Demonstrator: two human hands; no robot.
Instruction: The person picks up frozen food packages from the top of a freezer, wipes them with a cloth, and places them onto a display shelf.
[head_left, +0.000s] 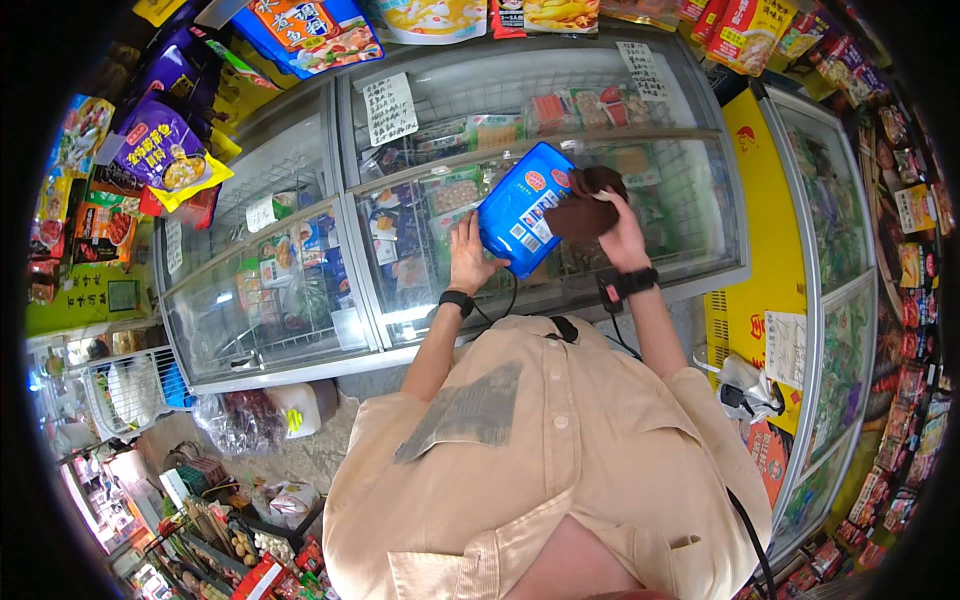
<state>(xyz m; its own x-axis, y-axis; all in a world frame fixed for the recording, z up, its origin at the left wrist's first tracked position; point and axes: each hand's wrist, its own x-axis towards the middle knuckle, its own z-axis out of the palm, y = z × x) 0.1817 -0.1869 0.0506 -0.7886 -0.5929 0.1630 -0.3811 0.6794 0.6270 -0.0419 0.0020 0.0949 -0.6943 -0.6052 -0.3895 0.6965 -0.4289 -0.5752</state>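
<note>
A blue plastic food pouch (512, 193) is held tilted above the glass-topped chest freezer, its printed side facing up. My left hand (469, 255) grips the pouch by its lower left edge, thumb at the bottom corner. A dark brown cloth (583, 217) is bunched in my right hand (626, 234) and lies over the pouch's right side, hiding part of it. Black bands circle both wrists. Under the sliding glass lid (420, 307) of the chest freezer (540, 296), packaged foods such as bagged meatballs (457, 195) sit in wire baskets.
Seasoning pouches (169, 150) hang at the left, and more pouches (307, 34) line the far side. A yellow-sided freezer (772, 180) stands at the right. Handwritten paper notes (390, 109) are stuck on the glass. Vegetable crates (247, 536) and a white jug (304, 409) are at lower left.
</note>
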